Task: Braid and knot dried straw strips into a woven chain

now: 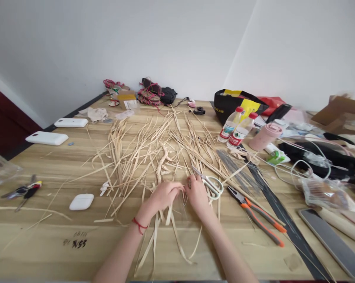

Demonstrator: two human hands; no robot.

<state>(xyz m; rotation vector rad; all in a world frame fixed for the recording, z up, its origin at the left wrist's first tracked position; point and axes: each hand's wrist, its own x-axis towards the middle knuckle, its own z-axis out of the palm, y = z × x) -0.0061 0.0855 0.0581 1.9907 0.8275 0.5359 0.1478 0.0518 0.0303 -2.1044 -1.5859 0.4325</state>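
Observation:
Both my hands meet at the middle of a wooden table, over a spread of pale straw strips. My left hand, with a red string at the wrist, is closed in a pinch on several strips that trail toward me. My right hand is closed too, pinching the same bundle of strips from the right. A braided length of straw runs away from my hands. White-handled scissors lie just right of my right hand.
Orange-handled pliers and a dark ruler lie to the right. Two water bottles, a pink cup, a black-and-yellow bag and cables crowd the far right. A white earbud case and small tools sit left.

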